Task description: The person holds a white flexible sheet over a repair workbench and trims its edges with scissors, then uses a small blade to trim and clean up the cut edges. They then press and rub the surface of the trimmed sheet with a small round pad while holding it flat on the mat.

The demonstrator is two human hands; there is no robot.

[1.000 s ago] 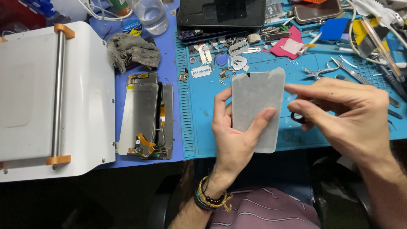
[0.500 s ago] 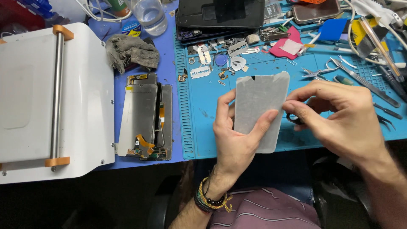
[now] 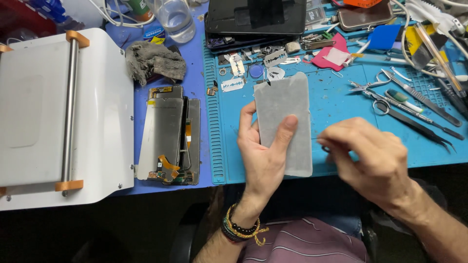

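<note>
Palm-up, left hand (image 3: 265,158) grip clamps the grey panel (image 3: 285,122); right hand (image 3: 373,158) curls, grip unclear.

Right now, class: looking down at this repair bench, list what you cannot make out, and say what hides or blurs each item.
- Right hand, head view: motion blur; whether its fingers pinch anything cannot be told.
- Grey panel: its underside faces away, and the left hand covers its lower left part.
- Scissors: the lower handle runs behind the right hand.
- Dark tablet: cut off by the top edge.
- White machine: cut off by the left edge.
</note>
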